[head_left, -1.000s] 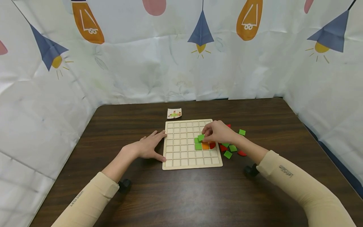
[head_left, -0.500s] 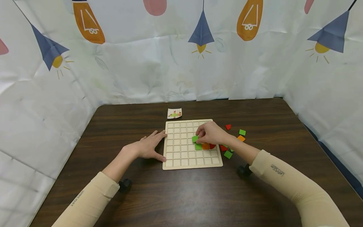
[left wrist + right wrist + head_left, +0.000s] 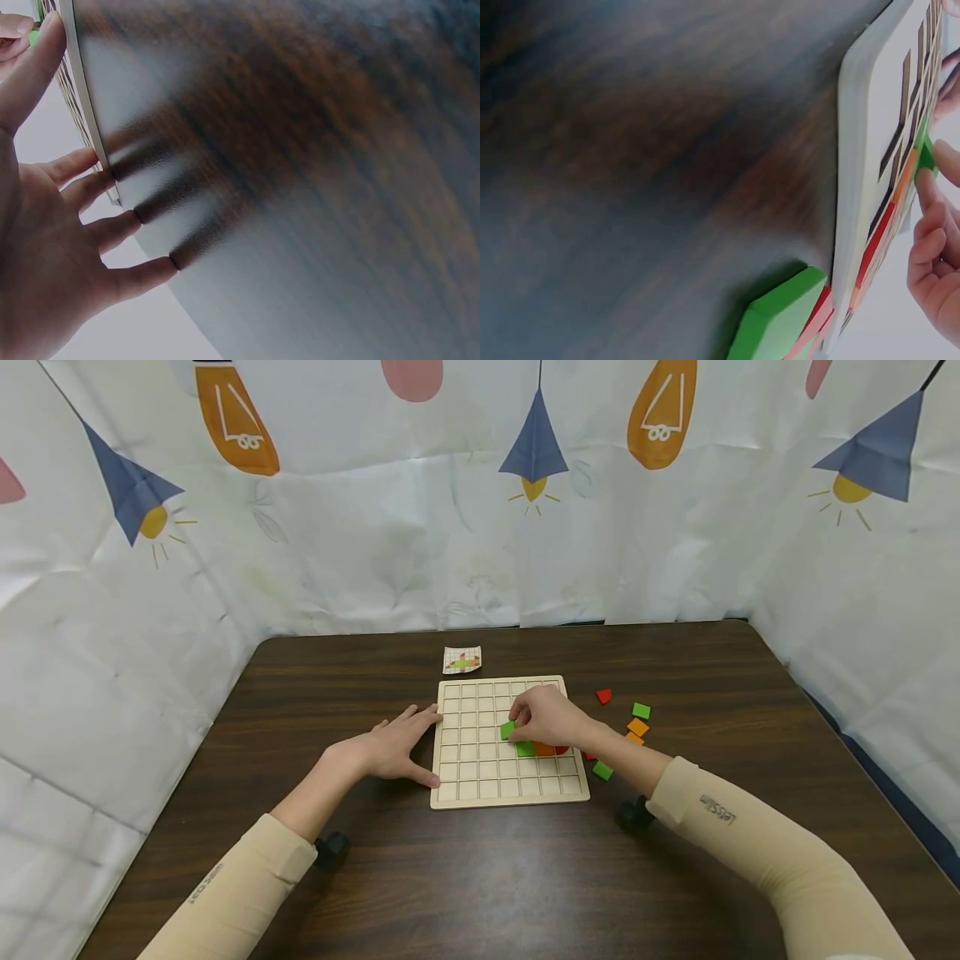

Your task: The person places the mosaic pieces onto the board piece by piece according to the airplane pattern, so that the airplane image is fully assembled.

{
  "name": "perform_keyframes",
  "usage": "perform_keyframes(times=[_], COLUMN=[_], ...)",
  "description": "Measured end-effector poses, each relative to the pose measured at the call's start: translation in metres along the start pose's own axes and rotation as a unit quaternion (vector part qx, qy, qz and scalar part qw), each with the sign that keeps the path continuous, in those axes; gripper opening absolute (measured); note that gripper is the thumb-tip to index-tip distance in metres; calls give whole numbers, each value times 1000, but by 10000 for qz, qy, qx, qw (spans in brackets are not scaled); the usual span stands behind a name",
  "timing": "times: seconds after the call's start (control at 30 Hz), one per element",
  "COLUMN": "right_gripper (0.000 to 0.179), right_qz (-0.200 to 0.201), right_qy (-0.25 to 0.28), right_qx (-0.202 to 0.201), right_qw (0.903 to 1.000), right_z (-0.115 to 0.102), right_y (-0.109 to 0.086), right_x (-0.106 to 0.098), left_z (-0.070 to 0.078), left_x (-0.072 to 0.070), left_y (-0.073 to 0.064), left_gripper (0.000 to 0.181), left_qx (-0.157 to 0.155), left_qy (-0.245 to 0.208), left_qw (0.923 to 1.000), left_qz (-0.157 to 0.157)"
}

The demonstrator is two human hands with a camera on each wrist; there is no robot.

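Note:
A square wooden board (image 3: 465, 768) with a grid of cells lies mid-table. My left hand (image 3: 390, 749) spreads its fingers at the board's left side; in the left wrist view, the thumb and some fingertips of this hand (image 3: 52, 240) touch the board's edge. Over the grid, my right hand (image 3: 551, 714) pinches a green square tile (image 3: 507, 730) between thumb and finger, and the right wrist view shows this tile (image 3: 928, 156) tilted. Just below the hand, a green tile (image 3: 525, 748), an orange tile (image 3: 543, 749) and a red piece (image 3: 562, 750) sit in a row, partly covered.
Right of the board lie loose pieces: a red one (image 3: 603, 696), green squares (image 3: 641, 711) and orange squares (image 3: 638, 727), some hidden behind my right forearm. A small card (image 3: 462, 660) with a coloured grid picture lies behind the board. A patterned curtain (image 3: 450, 527) surrounds the dark table.
My right hand has moved left across the board with the green tile, and more loose orange pieces show beyond the forearm. My left hand has stayed in place.

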State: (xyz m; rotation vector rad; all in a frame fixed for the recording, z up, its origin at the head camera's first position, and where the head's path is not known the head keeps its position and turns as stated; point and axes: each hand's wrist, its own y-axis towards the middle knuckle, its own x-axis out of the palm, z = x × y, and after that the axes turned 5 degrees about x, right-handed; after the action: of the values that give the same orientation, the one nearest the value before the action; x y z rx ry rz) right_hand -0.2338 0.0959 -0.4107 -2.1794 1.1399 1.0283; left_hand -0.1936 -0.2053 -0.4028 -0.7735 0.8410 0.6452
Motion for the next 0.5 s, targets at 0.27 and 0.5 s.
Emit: perform_keyframes(times=[0.27,0.5], right_gripper=[22,23], right_qz=[-26,-128], right_qy=[-205,-240], right_qx=[-31,-86], right_qw=[9998,9996], right_z=[-1,-2], right_y=[3,2], right_x=[3,3], left_z=[1,0], left_x=[0,0], left_y=[-1,-1], left_gripper=[111,111], left_qx=[5,20], left_qy=[-15,-31], left_qw=[10000,10000], left_qz=[-3,11])
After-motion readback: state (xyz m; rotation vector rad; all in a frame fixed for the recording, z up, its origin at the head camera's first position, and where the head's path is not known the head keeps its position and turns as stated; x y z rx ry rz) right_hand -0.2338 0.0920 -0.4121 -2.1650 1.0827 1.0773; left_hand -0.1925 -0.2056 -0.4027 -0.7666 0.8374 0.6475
